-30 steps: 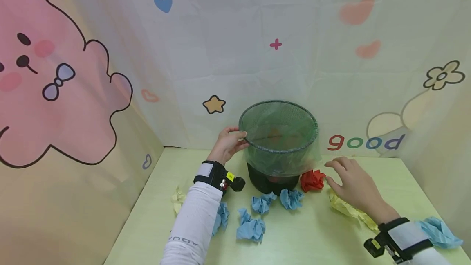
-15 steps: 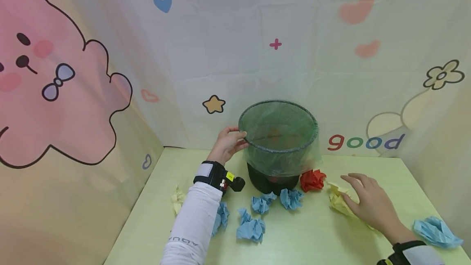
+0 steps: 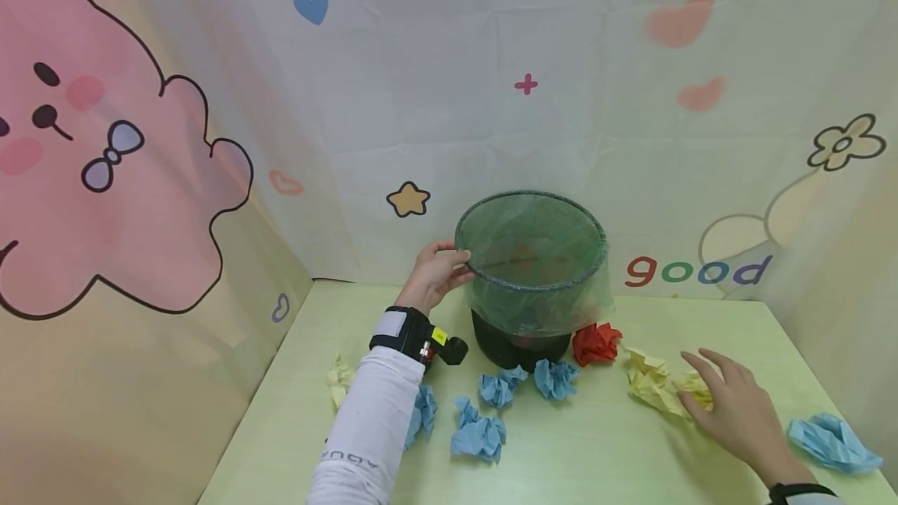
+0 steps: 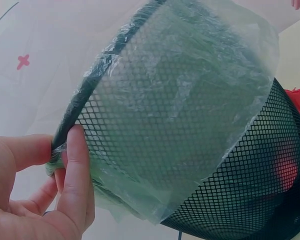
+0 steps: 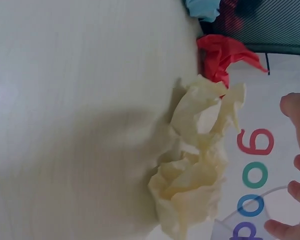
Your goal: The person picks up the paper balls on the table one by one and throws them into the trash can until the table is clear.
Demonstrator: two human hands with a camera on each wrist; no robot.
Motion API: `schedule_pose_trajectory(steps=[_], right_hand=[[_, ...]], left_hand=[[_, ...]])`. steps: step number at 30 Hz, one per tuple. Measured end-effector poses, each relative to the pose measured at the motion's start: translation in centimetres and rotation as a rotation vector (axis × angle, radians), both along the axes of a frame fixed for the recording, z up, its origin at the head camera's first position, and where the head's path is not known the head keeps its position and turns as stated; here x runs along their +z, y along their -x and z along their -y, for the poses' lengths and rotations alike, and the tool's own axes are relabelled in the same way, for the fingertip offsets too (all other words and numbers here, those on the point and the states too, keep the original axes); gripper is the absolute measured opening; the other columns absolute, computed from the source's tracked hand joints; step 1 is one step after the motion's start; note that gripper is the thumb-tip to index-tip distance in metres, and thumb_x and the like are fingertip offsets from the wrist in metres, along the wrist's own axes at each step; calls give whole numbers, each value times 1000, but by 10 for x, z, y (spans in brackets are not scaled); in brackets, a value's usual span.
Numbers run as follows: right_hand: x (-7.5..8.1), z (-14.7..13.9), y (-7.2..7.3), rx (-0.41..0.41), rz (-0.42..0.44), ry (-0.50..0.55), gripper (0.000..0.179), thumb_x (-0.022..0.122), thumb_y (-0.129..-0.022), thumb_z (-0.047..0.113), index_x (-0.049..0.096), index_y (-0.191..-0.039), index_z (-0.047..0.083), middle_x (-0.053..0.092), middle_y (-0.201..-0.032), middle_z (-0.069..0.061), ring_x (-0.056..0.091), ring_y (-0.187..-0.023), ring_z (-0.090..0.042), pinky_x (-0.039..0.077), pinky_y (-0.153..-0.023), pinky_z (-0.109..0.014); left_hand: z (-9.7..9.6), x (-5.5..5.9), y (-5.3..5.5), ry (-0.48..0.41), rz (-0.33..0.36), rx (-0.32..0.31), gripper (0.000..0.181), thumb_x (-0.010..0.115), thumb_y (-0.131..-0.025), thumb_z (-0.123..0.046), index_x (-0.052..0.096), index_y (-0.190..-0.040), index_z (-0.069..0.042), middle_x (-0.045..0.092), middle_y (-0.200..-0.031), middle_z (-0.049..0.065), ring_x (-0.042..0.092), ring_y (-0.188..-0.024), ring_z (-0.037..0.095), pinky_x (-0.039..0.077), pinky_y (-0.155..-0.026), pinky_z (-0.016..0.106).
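Note:
A black mesh wastebasket [image 3: 519,349] stands at the back of the table, a thin green plastic bag [image 4: 175,100] folded over its rim. My left hand [image 3: 435,275] pinches that rim on its left side between thumb and fingers. My right hand [image 3: 740,411] hovers at the right, thumb and fingers apart and loosely bent, holding nothing. Just left of its fingertips lie two crumpled yellow papers [image 3: 652,382], which the right wrist view shows side by side as one nearer yellow paper [image 5: 190,195] and one farther. A crumpled red paper [image 3: 596,344] lies beside the basket.
Several crumpled blue papers [image 3: 479,435] lie in front of the basket, one partly behind my left sleeve. Another blue paper [image 3: 835,443] sits near the table's right edge. A yellow paper [image 3: 340,380] lies left of my sleeve. A printed cloth [image 3: 421,100] hangs behind the table.
My right hand has moved right and toward the front, away from the red paper, uncovering more of the yellow papers. My left hand stays on the rim.

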State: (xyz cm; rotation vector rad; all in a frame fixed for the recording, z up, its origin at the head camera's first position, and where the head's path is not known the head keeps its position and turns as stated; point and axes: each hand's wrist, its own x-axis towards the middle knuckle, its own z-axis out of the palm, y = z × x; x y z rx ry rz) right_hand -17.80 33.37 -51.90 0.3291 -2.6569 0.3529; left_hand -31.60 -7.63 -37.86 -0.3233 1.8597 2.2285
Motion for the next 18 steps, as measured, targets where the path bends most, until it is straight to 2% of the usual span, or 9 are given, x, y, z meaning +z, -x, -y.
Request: schedule_pose_trajectory(steps=[8,12,18], right_hand=[[-17,-13,-5,-30,71,2,72,75,-71,27,44,-133,12,39,-130,-27,37,-108,-54,40,-55,-68],[-25,-19,-8,-35,156,3,81,74,-73,30,33,-142,15,31,-136,-28,30,-116,-57,39,-54,-70],[-35,-28,-10,-23,290,5,85,72,-76,37,26,-144,13,19,-142,-29,17,-122,-60,38,-54,-72]], left_hand=[[0,0,0,-2,-7,4,41,61,-88,-7,43,-124,-7,49,-98,9,58,-76,18,55,-70,24],[0,1,0,6,-8,3,42,61,-88,-7,42,-126,-7,50,-99,9,58,-76,18,55,-71,24],[0,0,-1,2,-2,-1,44,61,-88,-7,41,-127,-7,50,-98,9,58,-75,18,55,-70,24]])
